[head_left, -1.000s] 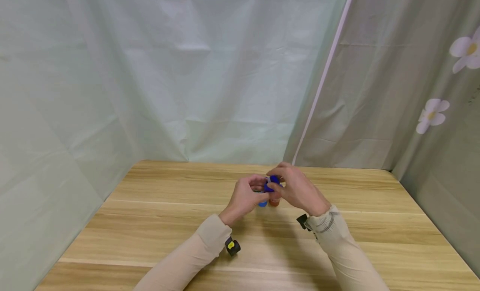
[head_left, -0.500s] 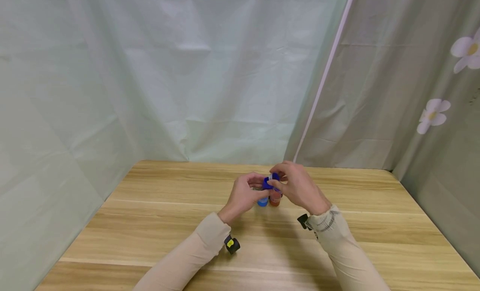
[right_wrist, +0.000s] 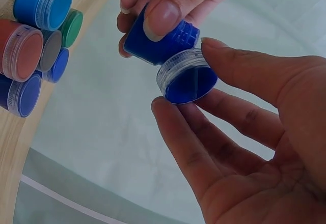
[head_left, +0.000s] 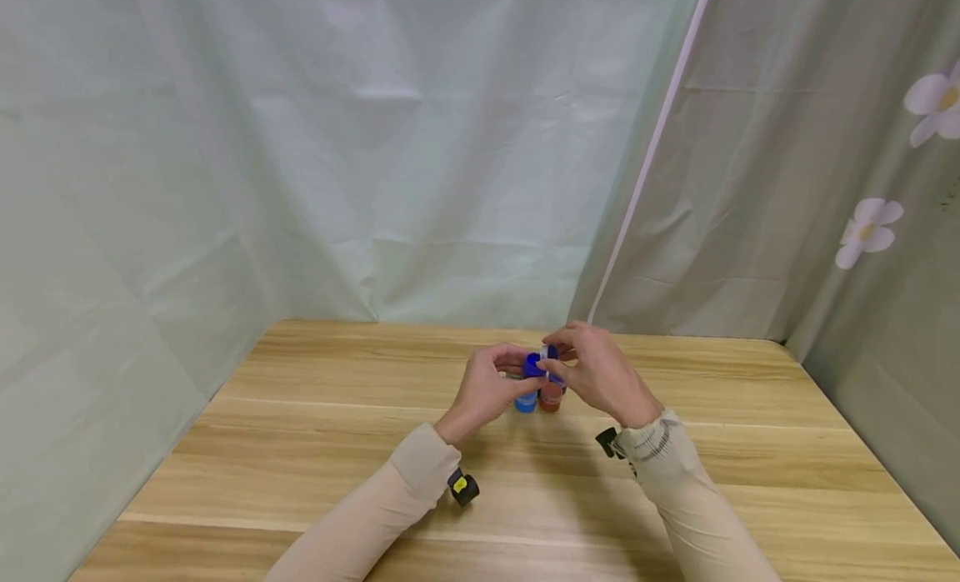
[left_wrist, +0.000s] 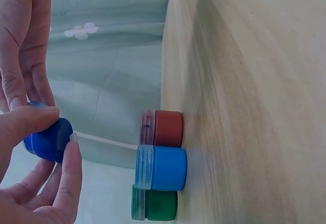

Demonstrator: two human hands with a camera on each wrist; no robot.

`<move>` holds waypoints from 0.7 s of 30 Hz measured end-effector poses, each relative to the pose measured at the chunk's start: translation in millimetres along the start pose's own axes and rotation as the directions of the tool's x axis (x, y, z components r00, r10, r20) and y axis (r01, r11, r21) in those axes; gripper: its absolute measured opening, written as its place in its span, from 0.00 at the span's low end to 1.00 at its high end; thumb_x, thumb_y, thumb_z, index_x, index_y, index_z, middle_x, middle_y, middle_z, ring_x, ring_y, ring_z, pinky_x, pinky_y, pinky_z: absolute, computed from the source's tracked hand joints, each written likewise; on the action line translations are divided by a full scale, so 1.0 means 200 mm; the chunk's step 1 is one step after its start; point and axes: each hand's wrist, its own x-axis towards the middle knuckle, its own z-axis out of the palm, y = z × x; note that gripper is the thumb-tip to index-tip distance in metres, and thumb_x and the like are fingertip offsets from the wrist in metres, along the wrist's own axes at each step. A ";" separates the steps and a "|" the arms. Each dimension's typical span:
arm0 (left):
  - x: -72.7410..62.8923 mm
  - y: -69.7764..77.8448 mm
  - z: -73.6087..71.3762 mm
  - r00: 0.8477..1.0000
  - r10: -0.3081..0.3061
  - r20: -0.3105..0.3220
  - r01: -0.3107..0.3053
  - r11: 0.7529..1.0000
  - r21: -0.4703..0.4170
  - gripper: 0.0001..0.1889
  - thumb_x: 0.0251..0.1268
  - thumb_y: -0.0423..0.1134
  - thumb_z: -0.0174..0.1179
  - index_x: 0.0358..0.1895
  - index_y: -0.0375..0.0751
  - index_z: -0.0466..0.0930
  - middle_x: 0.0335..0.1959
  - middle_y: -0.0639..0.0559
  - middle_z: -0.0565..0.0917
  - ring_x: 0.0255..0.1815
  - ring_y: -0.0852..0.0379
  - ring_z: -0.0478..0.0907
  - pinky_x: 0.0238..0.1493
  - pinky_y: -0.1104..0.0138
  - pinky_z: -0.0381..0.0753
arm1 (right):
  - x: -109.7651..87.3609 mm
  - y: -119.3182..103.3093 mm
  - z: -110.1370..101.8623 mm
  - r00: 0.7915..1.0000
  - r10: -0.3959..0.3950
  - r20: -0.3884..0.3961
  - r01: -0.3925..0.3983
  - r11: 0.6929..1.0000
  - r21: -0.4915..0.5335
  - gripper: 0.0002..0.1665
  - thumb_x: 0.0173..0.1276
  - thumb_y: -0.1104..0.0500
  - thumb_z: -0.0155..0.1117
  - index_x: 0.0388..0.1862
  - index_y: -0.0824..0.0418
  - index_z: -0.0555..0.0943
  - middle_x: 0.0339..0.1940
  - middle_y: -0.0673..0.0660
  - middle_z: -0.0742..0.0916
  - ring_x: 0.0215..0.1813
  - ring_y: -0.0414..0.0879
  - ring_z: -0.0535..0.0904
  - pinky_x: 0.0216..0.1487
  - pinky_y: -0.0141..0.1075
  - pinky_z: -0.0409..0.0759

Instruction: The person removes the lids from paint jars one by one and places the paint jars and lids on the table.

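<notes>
My left hand [head_left: 491, 390] pinches a dark blue paint jar [right_wrist: 158, 43] between thumb and fingers, up off the table. The jar is tilted, its threaded neck toward my right hand [head_left: 596, 378]. That right hand holds the jar's clear screw lid [right_wrist: 187, 79] by its rim between thumb and fingertips. Blue paint coats the lid's inside. In the right wrist view the lid sits off the neck, right beside it and tipped. From the left wrist view, most of the lid is hidden behind my left thumb.
Below and beyond my hands, several lidded paint jars stand grouped on the wooden table [head_left: 337, 449]: a red jar [left_wrist: 169, 128], a light blue jar [left_wrist: 170, 168], a green jar [left_wrist: 162, 206], and a dark blue jar [right_wrist: 24, 95] among others. Pale curtains [head_left: 450, 148] hang behind the table.
The lid has come away from the dark blue jar toward the upper right, and the jar's open mouth shows more. Both hands have shifted only slightly.
</notes>
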 end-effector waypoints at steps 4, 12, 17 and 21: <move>0.00 0.00 0.00 1.000 -0.005 -0.003 0.005 1.000 0.004 0.16 0.59 0.41 0.76 0.49 0.45 0.86 0.47 0.50 0.89 0.47 0.54 0.86 0.51 0.61 0.85 | 0.00 0.01 0.00 1.000 0.019 0.012 -0.020 0.999 0.027 0.14 0.67 0.59 0.74 0.49 0.63 0.87 0.46 0.58 0.87 0.47 0.50 0.88 0.49 0.43 0.88; 0.00 0.00 -0.01 0.999 -0.032 -0.012 0.032 0.999 0.021 0.17 0.57 0.42 0.77 0.50 0.48 0.86 0.46 0.51 0.89 0.46 0.56 0.85 0.50 0.62 0.86 | 0.00 0.01 0.01 0.999 0.045 0.023 -0.047 0.997 0.064 0.13 0.67 0.59 0.74 0.48 0.62 0.86 0.47 0.57 0.87 0.49 0.51 0.88 0.49 0.43 0.88; 0.01 0.00 -0.02 0.999 -0.043 -0.032 0.044 0.999 0.031 0.19 0.56 0.44 0.77 0.51 0.47 0.86 0.46 0.52 0.89 0.47 0.56 0.84 0.50 0.61 0.86 | 0.01 0.02 0.01 0.998 0.062 0.031 -0.065 0.994 0.093 0.13 0.67 0.59 0.74 0.48 0.61 0.85 0.46 0.56 0.89 0.49 0.51 0.89 0.48 0.42 0.89; 0.01 0.01 -0.03 0.998 -0.054 -0.043 0.055 0.998 0.026 0.19 0.56 0.46 0.77 0.50 0.49 0.86 0.46 0.53 0.89 0.47 0.55 0.84 0.51 0.59 0.85 | 0.01 0.03 0.02 0.997 0.066 0.040 -0.070 0.992 0.108 0.14 0.67 0.60 0.74 0.49 0.61 0.85 0.46 0.56 0.90 0.49 0.51 0.89 0.47 0.41 0.89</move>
